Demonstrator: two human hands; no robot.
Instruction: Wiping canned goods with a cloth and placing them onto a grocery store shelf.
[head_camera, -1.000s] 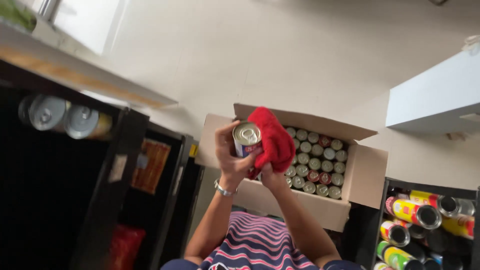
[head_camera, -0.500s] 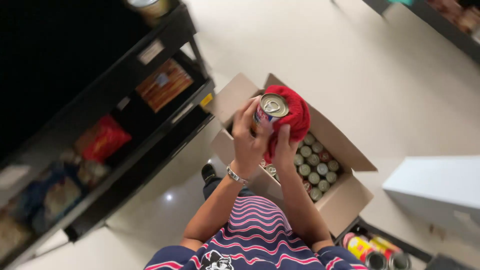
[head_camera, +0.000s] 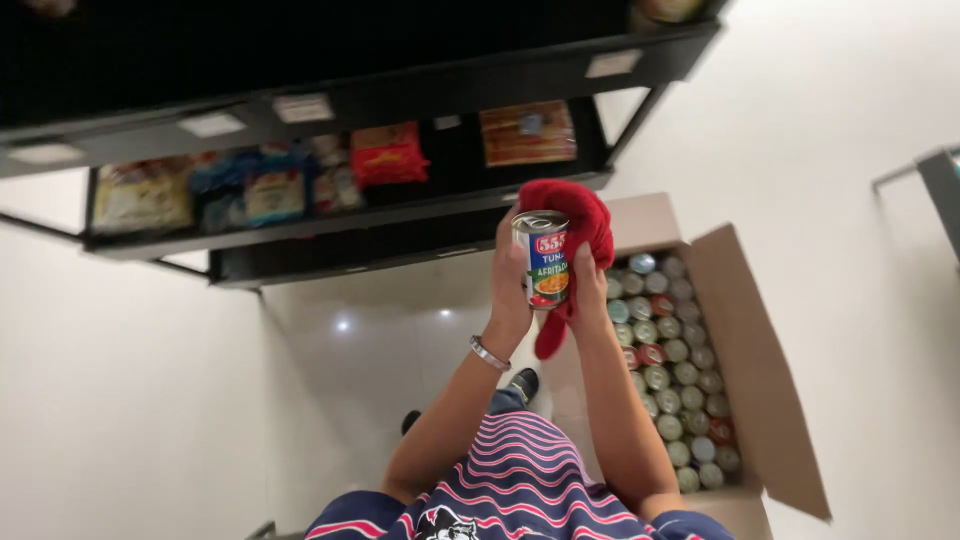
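Tin can (head_camera: 541, 258) sits upright btwn our two hands, held up over the open cardboard box (head_camera: 745, 350) of more cans. Left hand (head_camera: 507, 285) has its grip closed round the can's side, prob. to steady it. Right hand (head_camera: 588, 290) is closed on a red cloth (head_camera: 572, 215) pressed against the can's far side and top edge, w/ dark shelves (head_camera: 350, 215) of packets beyond.

Can (head_camera: 541, 258): metal, with a bright reflective lid and a glossy printed paper label. Cloth (head_camera: 575, 225): red fabric, matt, with a soft nap. Box (head_camera: 760, 360): brown corrugated cardboard, matt; the cans (head_camera: 665, 370) inside have shiny metal tops. Shelving (head_camera: 400, 90): black, matt finish. Floor (head_camera: 380, 330): smooth and glossy, reflecting light spots. Bracelet (head_camera: 489, 353): polished metal. Shirt (head_camera: 520, 480): striped woven fabric.
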